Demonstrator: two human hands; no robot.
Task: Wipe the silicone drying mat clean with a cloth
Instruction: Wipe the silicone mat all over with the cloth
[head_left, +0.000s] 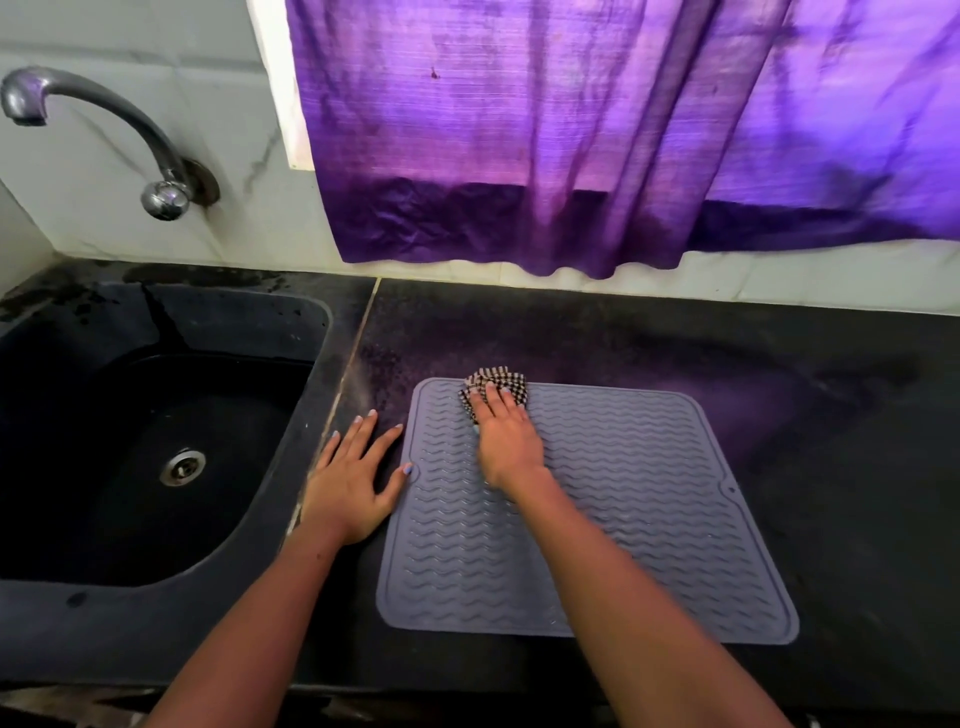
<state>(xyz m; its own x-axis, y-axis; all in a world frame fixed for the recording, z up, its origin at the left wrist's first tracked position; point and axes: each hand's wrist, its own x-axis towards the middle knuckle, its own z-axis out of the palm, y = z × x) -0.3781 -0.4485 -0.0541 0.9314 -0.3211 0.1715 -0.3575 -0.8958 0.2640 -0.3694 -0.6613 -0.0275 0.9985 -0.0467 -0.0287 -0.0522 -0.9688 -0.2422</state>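
Item: grey silicone mat (613, 519), flat on black counter (831, 415) right of sink (156, 441). My right hand (506, 441), fingers straight, presses checked cloth (493, 387) at mat's far-left corner. My left hand (350, 483), fingers spread flat on counter, thumb touching mat's left edge.

Mat (597, 519) on counter (831, 415), right of sink (156, 467)

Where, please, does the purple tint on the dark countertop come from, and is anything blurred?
Head view: daylight through the purple curtain tints the black stone countertop behind the grey silicone mat; the right hand on the checked cloth looks slightly motion-blurred.
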